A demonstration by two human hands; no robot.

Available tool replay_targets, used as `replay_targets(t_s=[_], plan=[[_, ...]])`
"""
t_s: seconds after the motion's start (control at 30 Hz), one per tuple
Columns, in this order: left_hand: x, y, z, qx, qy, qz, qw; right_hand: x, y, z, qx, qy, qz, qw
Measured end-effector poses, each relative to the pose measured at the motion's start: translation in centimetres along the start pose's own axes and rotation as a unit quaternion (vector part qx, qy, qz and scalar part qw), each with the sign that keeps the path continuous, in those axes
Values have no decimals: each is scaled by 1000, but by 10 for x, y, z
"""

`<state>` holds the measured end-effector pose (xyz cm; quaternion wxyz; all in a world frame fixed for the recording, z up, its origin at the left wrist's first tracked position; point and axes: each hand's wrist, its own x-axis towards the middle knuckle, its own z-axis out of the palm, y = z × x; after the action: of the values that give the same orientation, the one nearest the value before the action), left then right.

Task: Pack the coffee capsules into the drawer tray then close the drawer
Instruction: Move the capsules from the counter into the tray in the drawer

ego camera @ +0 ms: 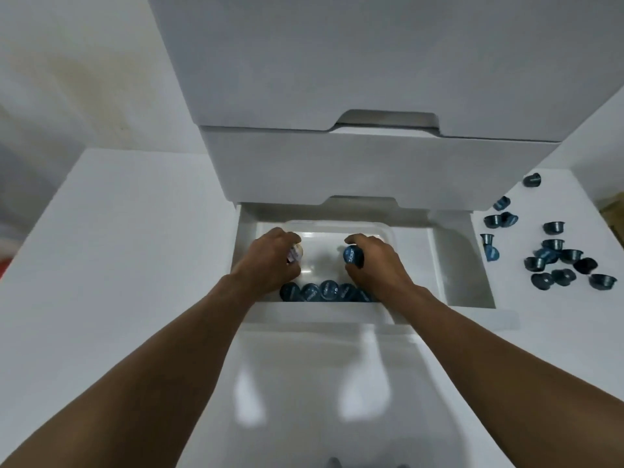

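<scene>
Over clear plastic drawer tray (322, 248), right grip (378, 261) clamped on dark-blue foil-lidded coffee capsule (353, 255), left grip (270, 258) curled round pale capsule (296, 253), both just beyond near-edge row of blue capsules (324, 292); bare floor btwn grips, approx equidistant.

At 12 o'clock 2 closed white fronts stack one over the other, the upper front (337, 62) and the lower front (371, 163), each with a cut-out notch in its bottom edge. A white wall (84, 62) with a faint yellowish stain fills 10 o'clock. A flat white top (118, 231) spreads at 9 o'clock, with a red sliver (2, 265) at its far edge. A white counter (557, 325) lies at 3 o'clock, with a brown patch (615, 207) beyond it. A glossy white surface (320, 383) with pale reflections sits at 6 o'clock.
</scene>
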<state>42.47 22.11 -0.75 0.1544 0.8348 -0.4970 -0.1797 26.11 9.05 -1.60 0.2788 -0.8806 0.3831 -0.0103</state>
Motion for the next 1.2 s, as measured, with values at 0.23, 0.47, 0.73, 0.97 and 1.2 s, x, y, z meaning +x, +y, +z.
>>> replay_targets(t_s=[0.23, 0.47, 0.73, 0.97, 1.2], plan=[[20, -19, 14, 66, -80, 55, 993, 28, -19, 24, -37, -97, -13, 995], [36, -25, 26, 149, -134, 75, 977, 43, -20, 41, -48, -134, -23, 990], [44, -29, 38, 139, -154, 68, 976, 48, -9, 46, -35, -141, -24, 989], [48, -31, 34, 84, -156, 50, 983, 45, -6, 46, -10, -121, -39, 992], [50, -32, 36, 90, -154, 47, 983, 45, -5, 48, 10, -116, -28, 993]])
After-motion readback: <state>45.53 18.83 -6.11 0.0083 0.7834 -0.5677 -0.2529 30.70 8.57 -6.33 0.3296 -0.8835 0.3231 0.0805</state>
